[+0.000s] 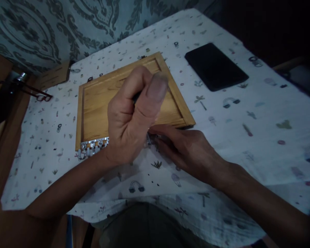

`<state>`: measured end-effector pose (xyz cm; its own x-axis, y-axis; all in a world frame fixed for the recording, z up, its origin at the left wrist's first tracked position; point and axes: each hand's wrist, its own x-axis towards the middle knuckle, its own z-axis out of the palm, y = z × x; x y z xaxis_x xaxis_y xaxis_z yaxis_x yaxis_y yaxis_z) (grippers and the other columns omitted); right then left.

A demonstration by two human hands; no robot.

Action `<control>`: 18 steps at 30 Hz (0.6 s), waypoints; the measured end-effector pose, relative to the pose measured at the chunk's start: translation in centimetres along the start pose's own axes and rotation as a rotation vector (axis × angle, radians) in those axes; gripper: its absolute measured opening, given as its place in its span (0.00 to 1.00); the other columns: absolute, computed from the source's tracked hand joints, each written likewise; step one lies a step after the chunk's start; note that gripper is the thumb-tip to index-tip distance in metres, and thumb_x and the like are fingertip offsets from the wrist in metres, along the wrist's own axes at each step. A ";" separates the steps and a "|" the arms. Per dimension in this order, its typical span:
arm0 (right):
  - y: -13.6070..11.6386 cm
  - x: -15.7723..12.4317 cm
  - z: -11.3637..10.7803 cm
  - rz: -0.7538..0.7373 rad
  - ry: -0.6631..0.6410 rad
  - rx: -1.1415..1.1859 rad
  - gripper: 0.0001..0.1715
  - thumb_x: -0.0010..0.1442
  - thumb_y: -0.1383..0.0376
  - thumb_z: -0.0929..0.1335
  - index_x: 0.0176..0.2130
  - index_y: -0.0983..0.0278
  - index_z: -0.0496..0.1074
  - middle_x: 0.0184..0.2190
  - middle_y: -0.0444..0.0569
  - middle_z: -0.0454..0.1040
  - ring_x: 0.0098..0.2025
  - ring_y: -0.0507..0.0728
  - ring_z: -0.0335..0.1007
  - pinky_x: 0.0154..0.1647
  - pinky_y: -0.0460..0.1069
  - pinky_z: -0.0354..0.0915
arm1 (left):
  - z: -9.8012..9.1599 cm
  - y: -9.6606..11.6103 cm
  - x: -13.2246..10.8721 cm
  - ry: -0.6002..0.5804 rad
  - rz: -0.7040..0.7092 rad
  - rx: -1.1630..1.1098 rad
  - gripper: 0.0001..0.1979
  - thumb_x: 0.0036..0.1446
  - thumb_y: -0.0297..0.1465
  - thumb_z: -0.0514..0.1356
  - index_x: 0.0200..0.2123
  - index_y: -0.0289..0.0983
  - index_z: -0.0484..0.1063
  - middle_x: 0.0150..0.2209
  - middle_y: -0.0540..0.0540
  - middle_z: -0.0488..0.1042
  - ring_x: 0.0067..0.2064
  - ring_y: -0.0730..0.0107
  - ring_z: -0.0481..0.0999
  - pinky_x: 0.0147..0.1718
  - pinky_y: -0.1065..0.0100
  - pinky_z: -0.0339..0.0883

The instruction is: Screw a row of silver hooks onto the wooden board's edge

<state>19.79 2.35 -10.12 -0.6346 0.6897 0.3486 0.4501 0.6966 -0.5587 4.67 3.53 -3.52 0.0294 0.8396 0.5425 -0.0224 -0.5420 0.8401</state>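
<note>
A framed wooden panel (98,106) lies on the patterned cloth, with a row of small metal clips or hooks (92,146) along its near left edge. Over the panel's near part, my left hand (134,117) is curled into a fist with the thumb on top. Something dark shows in the gap of its fingers, mostly hidden. My right hand (188,148) is at the near edge, its thumb and fingertips pinched on a small metal piece (148,139) beside the left wrist. The far end of the metal row is hidden behind my left hand.
A black tablet (215,67) lies on the cloth (248,148) at the back right. Red-framed glasses (43,97) and a piece of cardboard (54,75) are at the left. A patterned curtain (54,31) hangs behind the table.
</note>
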 end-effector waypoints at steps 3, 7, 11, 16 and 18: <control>0.1 -0.1 0.0 -0.022 0.025 -0.013 0.15 0.65 0.67 0.62 0.52 0.65 0.66 0.33 0.45 0.78 0.28 0.53 0.74 0.27 0.47 0.64 | 0.0 -0.5 0.1 0.075 0.037 0.027 0.21 0.52 0.48 0.62 0.20 0.41 0.60 0.18 0.54 0.51 0.18 0.75 0.51 0.18 0.64 0.49; 0.1 -0.1 0.0 -0.015 0.000 -0.013 0.16 0.65 0.67 0.61 0.52 0.65 0.66 0.35 0.46 0.79 0.29 0.53 0.74 0.27 0.47 0.64 | 0.6 -0.3 -0.2 0.165 0.018 0.069 0.20 0.54 0.48 0.61 0.21 0.41 0.60 0.19 0.52 0.51 0.19 0.73 0.52 0.19 0.64 0.49; 0.1 0.0 0.0 -0.011 0.000 -0.008 0.15 0.65 0.67 0.61 0.52 0.64 0.66 0.34 0.46 0.78 0.28 0.53 0.73 0.26 0.47 0.63 | 1.1 0.1 -0.5 0.247 -0.017 0.098 0.21 0.53 0.49 0.60 0.21 0.41 0.59 0.21 0.52 0.52 0.21 0.72 0.51 0.20 0.64 0.49; 0.1 0.0 0.0 -0.005 -0.003 -0.001 0.15 0.66 0.66 0.61 0.52 0.65 0.66 0.34 0.46 0.79 0.29 0.54 0.74 0.27 0.48 0.64 | 1.5 -0.1 -0.7 0.299 0.002 0.102 0.20 0.53 0.50 0.59 0.22 0.41 0.60 0.22 0.52 0.51 0.22 0.72 0.51 0.22 0.63 0.48; 0.0 0.1 -0.1 -0.001 -0.016 0.004 0.16 0.66 0.67 0.60 0.52 0.65 0.66 0.35 0.47 0.79 0.30 0.54 0.75 0.28 0.48 0.65 | 1.5 -0.3 -0.7 0.264 -0.005 0.036 0.19 0.55 0.48 0.59 0.23 0.41 0.61 0.22 0.52 0.51 0.21 0.73 0.50 0.21 0.63 0.47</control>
<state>19.80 2.41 -10.06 -0.6454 0.6854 0.3371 0.4465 0.6966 -0.5616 6.13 3.02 -4.15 -0.2328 0.8203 0.5224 0.0131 -0.5345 0.8451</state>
